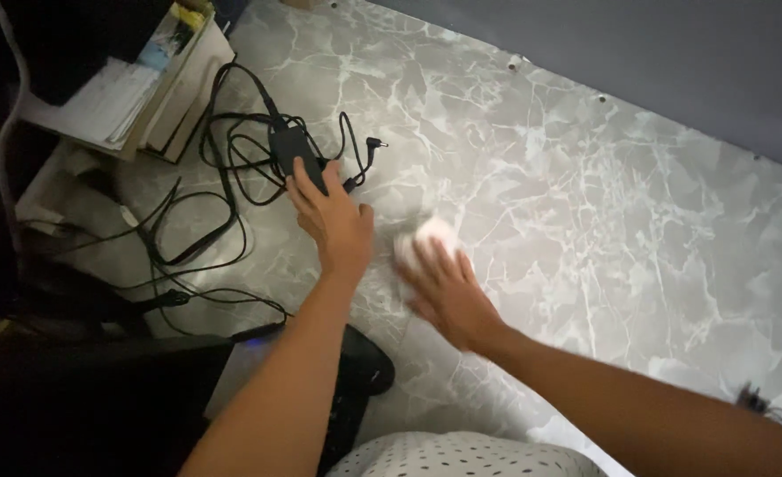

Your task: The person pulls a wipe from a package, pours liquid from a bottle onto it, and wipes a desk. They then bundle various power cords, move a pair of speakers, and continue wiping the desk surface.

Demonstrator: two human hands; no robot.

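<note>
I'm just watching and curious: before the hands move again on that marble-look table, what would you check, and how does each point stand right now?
1. Left hand touches the black power adapter: ok.
2. Its grip closed around the adapter: not ok, fingers lie flat on top.
3. Right hand is on the white cloth: ok, though blurred.
4. Cables untangled: not ok, looped and crossed.
5. Loose plug tip lies free on the tabletop: ok.
6. Stack of books clear of the hands: ok.

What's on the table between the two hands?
Nothing: in the head view only bare marble tabletop separates the left hand on the black adapter from the right hand on a white cloth.
</note>
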